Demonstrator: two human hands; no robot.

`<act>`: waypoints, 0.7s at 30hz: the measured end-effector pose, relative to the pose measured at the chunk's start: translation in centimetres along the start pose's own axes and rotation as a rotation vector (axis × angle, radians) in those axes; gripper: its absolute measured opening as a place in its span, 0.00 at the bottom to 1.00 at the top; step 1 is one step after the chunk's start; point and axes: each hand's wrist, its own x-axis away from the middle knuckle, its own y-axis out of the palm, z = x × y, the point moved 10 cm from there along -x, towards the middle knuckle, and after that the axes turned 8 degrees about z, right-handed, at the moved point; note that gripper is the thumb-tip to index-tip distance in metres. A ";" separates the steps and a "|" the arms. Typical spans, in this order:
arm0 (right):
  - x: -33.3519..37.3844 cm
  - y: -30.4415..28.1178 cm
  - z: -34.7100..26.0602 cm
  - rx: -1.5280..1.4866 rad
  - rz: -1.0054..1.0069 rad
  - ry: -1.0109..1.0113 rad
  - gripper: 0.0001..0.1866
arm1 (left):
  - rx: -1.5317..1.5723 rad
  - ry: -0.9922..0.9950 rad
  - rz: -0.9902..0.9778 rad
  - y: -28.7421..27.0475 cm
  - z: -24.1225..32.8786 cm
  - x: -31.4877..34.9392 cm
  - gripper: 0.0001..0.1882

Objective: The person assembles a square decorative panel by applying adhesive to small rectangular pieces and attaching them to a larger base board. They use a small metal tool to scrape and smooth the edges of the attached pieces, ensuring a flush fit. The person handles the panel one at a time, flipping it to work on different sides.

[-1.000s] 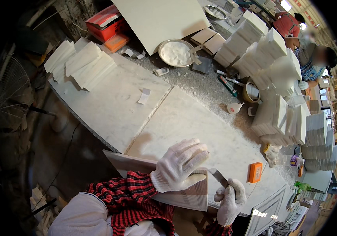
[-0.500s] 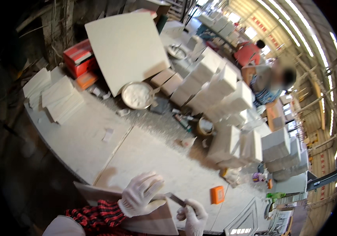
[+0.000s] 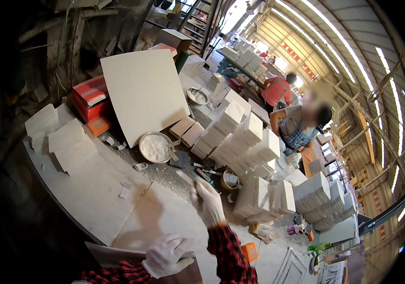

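Note:
My right hand (image 3: pixel 208 202), in a white knit glove, reaches forward over the worktable and is closed on a putty knife (image 3: pixel 185 178). The knife's flat pale blade points up and left, toward a metal bowl of white paste (image 3: pixel 155 148). My left hand (image 3: pixel 165 255), gloved alike, has its fingers apart and lies over a flat slab (image 3: pixel 112 255) at the table's near edge. My hand and sleeve cover much of the slab. A wooden-looking stick (image 3: pixel 173 150) rests at the bowl's right rim.
Stacks of white tiles (image 3: pixel 252 196) line the table's right side. A large pale panel (image 3: pixel 143 94) leans behind the bowl, beside a red box (image 3: pixel 90 97). Loose sheets (image 3: pixel 72 146) lie at left, an orange box (image 3: pixel 249 252) at right. Two people work beyond the stacks.
My right hand has moved up and forward with the putty knife, from beside my left hand toward the paste bowl. My left hand stays over the slab. The view has shifted.

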 end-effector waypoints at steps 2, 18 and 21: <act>-4.0 5.0 -0.4 0.151 -0.072 -0.056 0.16 | 0.018 0.018 0.012 -0.7 -0.1 -0.7 0.31; 10.0 -10.1 0.7 0.557 0.194 -0.169 0.18 | 0.049 -0.077 -0.086 1.3 -0.6 0.6 0.31; 17.4 -15.3 6.8 0.387 0.435 0.016 0.16 | 0.062 -0.096 -0.119 1.4 -0.5 0.4 0.30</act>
